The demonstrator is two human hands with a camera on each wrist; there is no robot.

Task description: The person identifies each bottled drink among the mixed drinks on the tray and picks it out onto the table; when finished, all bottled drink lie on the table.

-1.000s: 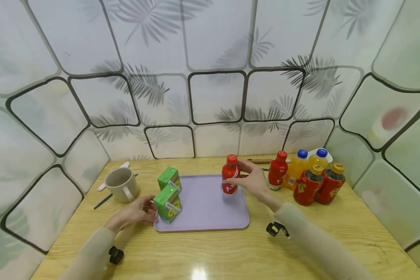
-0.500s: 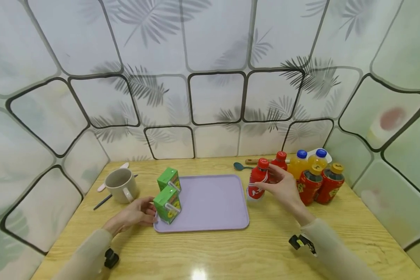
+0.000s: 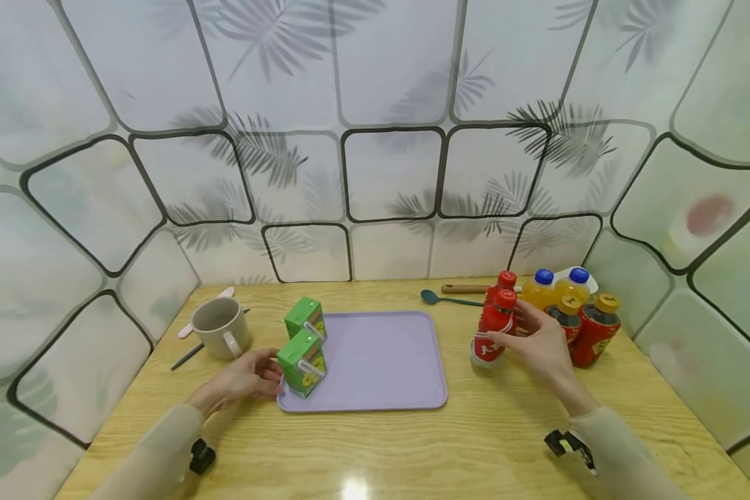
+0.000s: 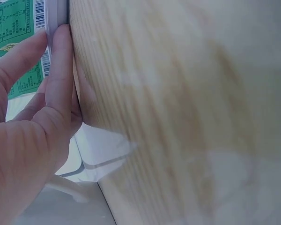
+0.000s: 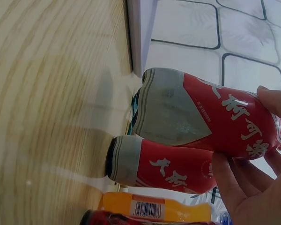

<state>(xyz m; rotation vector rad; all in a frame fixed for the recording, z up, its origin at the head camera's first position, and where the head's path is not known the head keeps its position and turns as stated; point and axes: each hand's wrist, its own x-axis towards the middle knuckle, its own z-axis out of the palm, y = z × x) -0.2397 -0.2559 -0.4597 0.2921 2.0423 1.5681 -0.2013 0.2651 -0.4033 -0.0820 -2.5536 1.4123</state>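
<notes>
My right hand (image 3: 540, 345) grips a red-capped cola bottle (image 3: 494, 333) with a red and silver label, thumb on one side and fingers on the other. The bottle tilts slightly, its base just off the table in the right wrist view. Close behind it stands a second red cola bottle (image 5: 173, 171), partly hidden in the head view. At the left end of a lilac tray (image 3: 375, 361), my left hand (image 3: 242, 378) pinches the rim between thumb and fingers. Two green drink cartons (image 3: 303, 364) with wrapped straws stand on that end of the tray.
Right of the held bottle stand orange drinks with blue caps (image 3: 542, 276) and dark drinks with yellow caps (image 3: 600, 326). Behind lie a teal spoon (image 3: 431, 297) and a wooden handle (image 3: 465, 289). A mug (image 3: 219, 325) and a dark thin stick (image 3: 187, 355) are at left.
My right hand has lifted the cola bottle off the tray's right end and carried it right, to in front of the other cola bottle. The left hand stays at the tray.
</notes>
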